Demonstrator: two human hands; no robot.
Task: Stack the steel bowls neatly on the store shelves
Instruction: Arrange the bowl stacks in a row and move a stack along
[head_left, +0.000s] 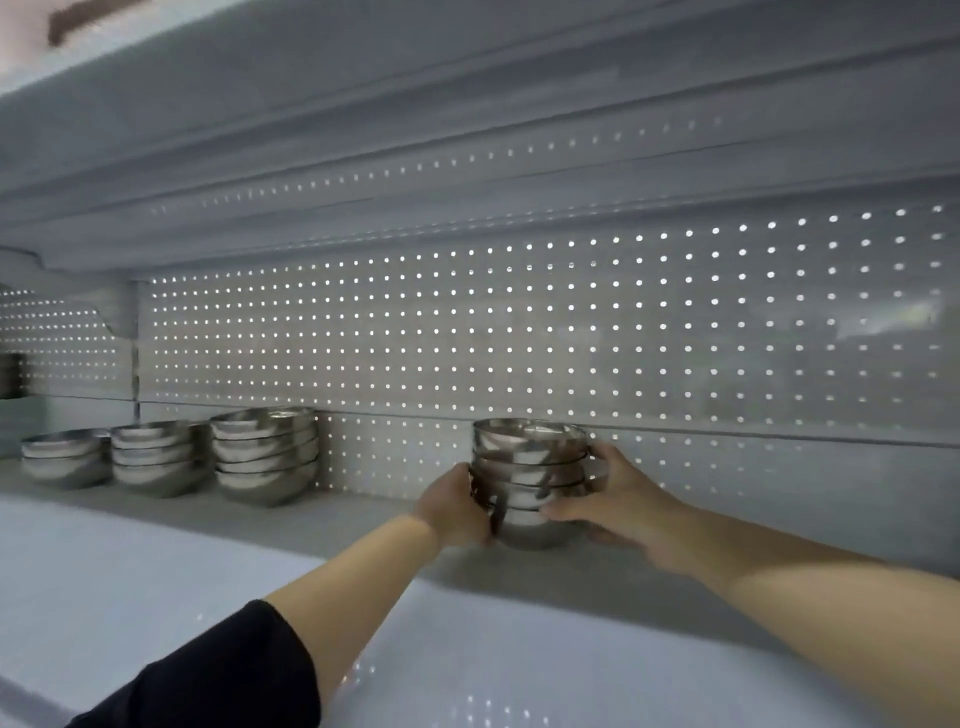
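Two hands clasp one stack of steel bowls from either side. On its left flank the left hand has its fingers curled against the lower bowls, and on the other flank the right hand wraps round, thumb across the front near the bottom bowl and fingertips up by the upper rims. The stack sits upright, its base on or just at the grey shelf; contact cannot be told for sure. Well to the left, three more bowl stacks stand in a row along the shelf back: a tall stack, a middle stack and a low stack. Behind everything runs a perforated back panel, light shining through its holes. Overhead hangs the underside of an upper shelf. A dark sleeve covers the left upper arm.
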